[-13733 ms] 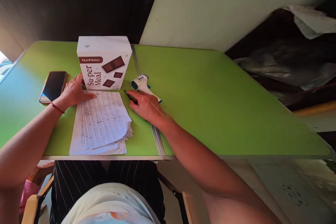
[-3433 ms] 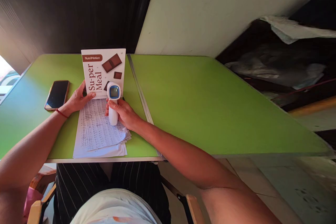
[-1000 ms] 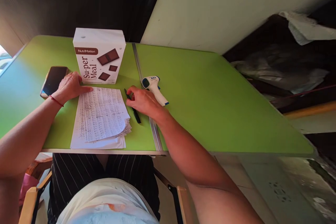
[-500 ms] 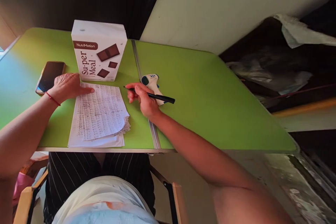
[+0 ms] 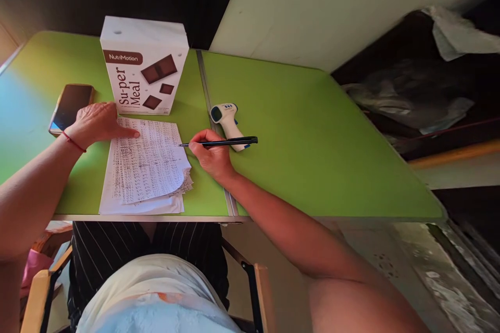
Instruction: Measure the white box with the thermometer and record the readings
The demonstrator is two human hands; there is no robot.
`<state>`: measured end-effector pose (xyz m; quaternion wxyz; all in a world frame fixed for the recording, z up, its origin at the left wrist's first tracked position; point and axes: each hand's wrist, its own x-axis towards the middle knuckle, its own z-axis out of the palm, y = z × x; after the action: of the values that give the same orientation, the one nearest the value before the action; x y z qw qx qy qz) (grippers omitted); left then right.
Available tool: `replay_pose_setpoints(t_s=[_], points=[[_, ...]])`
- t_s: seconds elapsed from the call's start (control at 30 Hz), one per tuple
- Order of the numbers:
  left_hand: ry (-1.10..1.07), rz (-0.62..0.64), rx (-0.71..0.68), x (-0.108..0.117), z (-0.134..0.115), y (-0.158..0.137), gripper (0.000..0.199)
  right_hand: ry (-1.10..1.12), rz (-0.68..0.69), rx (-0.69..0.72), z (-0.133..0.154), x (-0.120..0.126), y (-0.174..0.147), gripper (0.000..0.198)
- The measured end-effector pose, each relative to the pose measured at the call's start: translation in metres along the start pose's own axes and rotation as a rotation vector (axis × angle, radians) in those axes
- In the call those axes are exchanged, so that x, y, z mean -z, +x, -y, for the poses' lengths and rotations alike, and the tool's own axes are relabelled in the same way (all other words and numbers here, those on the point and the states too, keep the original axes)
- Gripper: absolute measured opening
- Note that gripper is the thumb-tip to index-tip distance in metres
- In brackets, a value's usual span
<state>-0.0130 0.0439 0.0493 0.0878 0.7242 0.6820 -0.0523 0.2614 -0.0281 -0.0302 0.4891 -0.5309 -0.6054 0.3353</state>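
A stack of paper sheets (image 5: 150, 166) covered in handwriting lies near the table's front edge, its lower right corner curled up. Across its upper left corner rests my left hand (image 5: 99, 124), thumb stretched out over the writing and the other fingers toward the box, partly hidden. My right hand (image 5: 213, 156) grips a black pen (image 5: 234, 141) between thumb and fingers. The pen lies almost level, its tip at the right edge of the sheets. Whether the tip touches the paper I cannot tell.
A white NutriMotion box (image 5: 144, 67) stands upright behind the sheets. To the left lies a phone (image 5: 73, 106). A white infrared thermometer (image 5: 230, 124) lies beyond my right hand, partly behind the pen. The green table (image 5: 320, 151) has a metal seam and ends at a wall.
My right hand has moved down a little and turned, bringing the pen tip to the paper's right edge and uncovering more of the thermometer. My left hand stays on the sheets.
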Motion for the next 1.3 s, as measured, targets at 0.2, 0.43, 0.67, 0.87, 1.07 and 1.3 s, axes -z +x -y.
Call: replay_pose_setpoints(t_s=[0.2, 0.43, 0.67, 0.87, 1.07, 1.3], points=[[-0.016, 0.006, 0.02, -0.0005, -0.0007, 0.0011, 0.073, -0.077, 0.051, 0.054, -0.0029, -0.0009, -0.0015, 0.017], [-0.028, -0.039, 0.015, -0.0074, 0.0046, 0.0057, 0.075, -0.076, 0.077, 0.071, -0.0057, -0.0016, -0.0008, 0.021], [-0.051, -0.022, 0.023, -0.0077, 0.0047, 0.0057, 0.074, -0.124, 0.093, 0.082, -0.0021, -0.0007, -0.0015, 0.02], [-0.087, -0.036, 0.026, -0.0079, 0.0048, 0.0057, 0.075, -0.133, 0.106, 0.056, -0.002, -0.0002, -0.0004, 0.022], [-0.026, -0.016, 0.021, -0.0064, 0.0039, 0.0048, 0.075, -0.089, 0.066, 0.074, -0.0043, -0.0002, -0.0011, 0.019], [-0.014, -0.041, 0.003, -0.0089, 0.0067, 0.007, 0.076, -0.125, 0.09, 0.063, -0.0079, 0.0002, 0.0, 0.023]])
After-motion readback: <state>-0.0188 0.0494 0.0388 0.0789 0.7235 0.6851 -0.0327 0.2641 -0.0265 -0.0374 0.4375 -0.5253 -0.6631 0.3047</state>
